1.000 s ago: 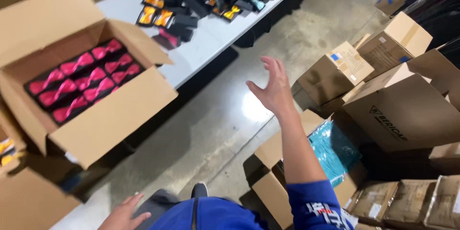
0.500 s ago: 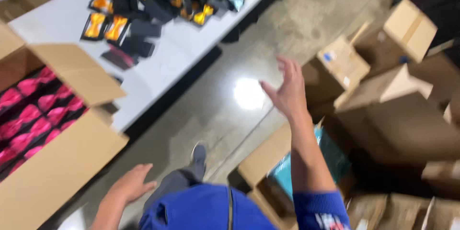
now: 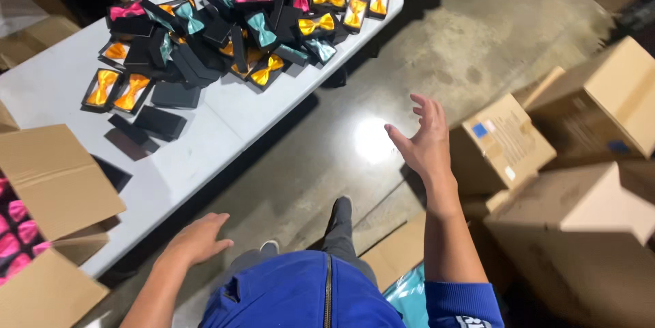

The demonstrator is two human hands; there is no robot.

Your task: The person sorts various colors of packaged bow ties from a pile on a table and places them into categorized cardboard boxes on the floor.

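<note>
My right hand point(image 3: 424, 140) is raised over the concrete floor, fingers spread, holding nothing; the nearest thing is a small cardboard box point(image 3: 501, 144) just to its right. My left hand point(image 3: 196, 238) hovers low, palm down, fingers apart, by the front edge of the white table point(image 3: 198, 157). On the table lies a heap of black boxed bow ties point(image 3: 232, 24) in pink, yellow and teal. At the left edge stands an open cardboard carton point(image 3: 48, 191) with pink bow ties inside.
Several cardboard boxes point(image 3: 614, 103) crowd the floor on the right, one large one point(image 3: 580, 232) close to my right arm. A teal plastic bag point(image 3: 406, 294) shows under my right elbow. My dark shoe point(image 3: 339, 215) is on the shiny concrete floor point(image 3: 368, 140).
The view has swung right along the table, so the bow tie heap is now in full view and the open carton has slid to the left edge. Both hands stay empty.
</note>
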